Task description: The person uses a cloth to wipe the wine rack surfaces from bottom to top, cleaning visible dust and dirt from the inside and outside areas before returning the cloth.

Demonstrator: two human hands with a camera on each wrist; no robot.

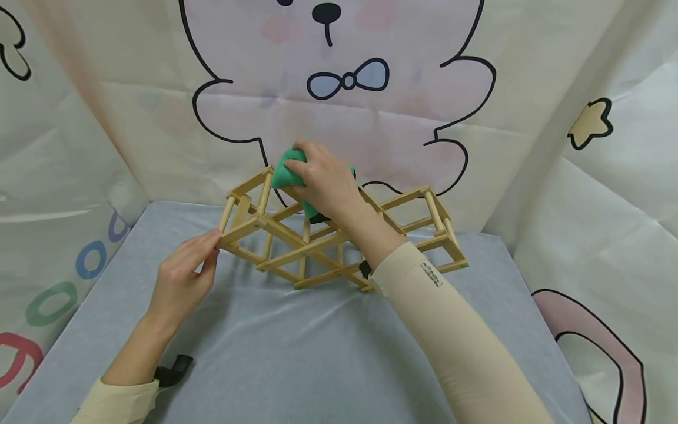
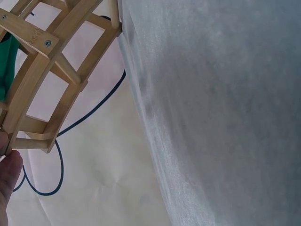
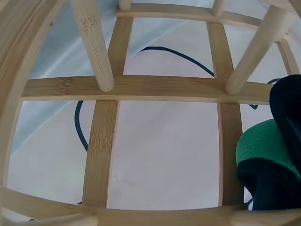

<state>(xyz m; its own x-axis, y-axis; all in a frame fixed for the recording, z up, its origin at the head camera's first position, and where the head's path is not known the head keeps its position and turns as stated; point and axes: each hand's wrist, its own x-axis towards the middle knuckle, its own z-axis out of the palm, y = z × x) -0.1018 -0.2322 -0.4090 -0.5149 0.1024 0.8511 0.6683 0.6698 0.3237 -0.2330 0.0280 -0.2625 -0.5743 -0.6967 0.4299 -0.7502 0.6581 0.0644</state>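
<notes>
Rack (image 1: 307, 251), all wood, spotted toward the back of the table (image 1: 296, 359).
Left corner's pinched between thumb and fingers by the left hand (image 1: 182, 274); further right, a green cloth (image 1: 286, 175) is clutched up top by the right hand (image 1: 329, 179).

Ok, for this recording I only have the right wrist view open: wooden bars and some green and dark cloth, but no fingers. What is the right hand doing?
Observer: In the head view, the right hand grips the green cloth at the wooden rack.
Operator: And on the other side?
Observer: The left hand pinches the wooden rack at its left end.
Operator: Anything drawn on the backdrop?
Observer: Yes, a blue bow tie.
</notes>
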